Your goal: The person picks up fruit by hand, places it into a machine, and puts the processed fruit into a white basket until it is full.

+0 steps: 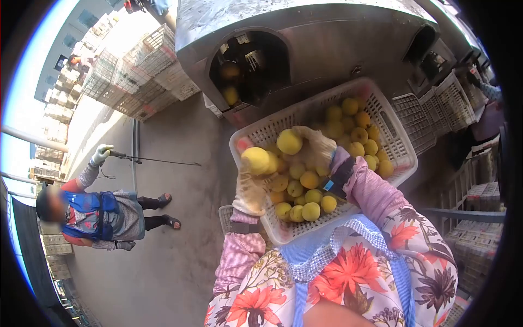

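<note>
A white plastic crate [399,131] full of round yellow-green and orange fruit [311,211] stands in front of me. My left hand [250,191], in a pale glove, is at the crate's left side with its fingers wrapped round a yellow fruit [255,160]; a second fruit lies against it. Over the middle of the crate, my right hand [316,143], gloved too, holds a yellow-green fruit [289,141] at its fingertips. A dark band with a small lit screen is round my right wrist.
Behind the crate is a metal machine [321,49] with an opening that has fruit inside. Stacked crates [147,71] stand at the upper left, more crates [449,103] at the right. A person [103,212] at the left holds a thin rod [158,160].
</note>
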Demonstrator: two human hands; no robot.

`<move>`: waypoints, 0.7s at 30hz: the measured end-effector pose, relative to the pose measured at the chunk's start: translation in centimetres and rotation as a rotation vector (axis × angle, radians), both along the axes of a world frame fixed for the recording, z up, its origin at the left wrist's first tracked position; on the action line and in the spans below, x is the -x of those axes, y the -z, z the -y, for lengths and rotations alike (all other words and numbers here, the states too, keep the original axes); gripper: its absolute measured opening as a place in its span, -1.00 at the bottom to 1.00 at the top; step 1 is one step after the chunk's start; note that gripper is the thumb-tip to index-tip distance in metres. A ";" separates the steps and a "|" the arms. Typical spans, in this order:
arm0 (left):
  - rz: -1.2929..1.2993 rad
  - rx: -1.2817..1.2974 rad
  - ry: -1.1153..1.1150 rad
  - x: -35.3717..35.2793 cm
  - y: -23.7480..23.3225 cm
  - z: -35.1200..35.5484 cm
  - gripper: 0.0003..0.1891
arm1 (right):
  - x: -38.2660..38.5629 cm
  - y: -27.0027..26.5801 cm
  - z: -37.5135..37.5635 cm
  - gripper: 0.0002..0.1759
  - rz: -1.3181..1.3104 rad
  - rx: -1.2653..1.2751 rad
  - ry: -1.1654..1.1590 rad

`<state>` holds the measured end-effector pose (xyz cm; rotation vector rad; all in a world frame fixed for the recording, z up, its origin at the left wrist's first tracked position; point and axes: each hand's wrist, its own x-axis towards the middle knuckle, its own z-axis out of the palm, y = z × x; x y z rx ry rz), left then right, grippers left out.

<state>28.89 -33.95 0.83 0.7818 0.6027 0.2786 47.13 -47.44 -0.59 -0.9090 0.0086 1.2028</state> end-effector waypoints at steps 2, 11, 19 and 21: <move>0.209 0.189 -0.211 -2.3 -0.7 0.8 -0.23 | 2.7 -1.0 -0.7 -0.52 0.103 -0.025 -0.008; 0.375 0.129 -0.302 -5.2 -1.0 -1.5 -0.22 | 4.8 -7.7 -4.2 -0.19 1.162 0.311 -0.098; 0.283 -0.597 -0.309 -3.6 -0.5 -5.9 -0.36 | -5.5 -3.1 -15.4 -0.30 1.927 0.782 0.304; 0.125 -0.855 -0.294 -3.8 -0.9 -6.5 -0.37 | -7.7 -4.1 -17.3 -0.30 2.007 0.764 0.252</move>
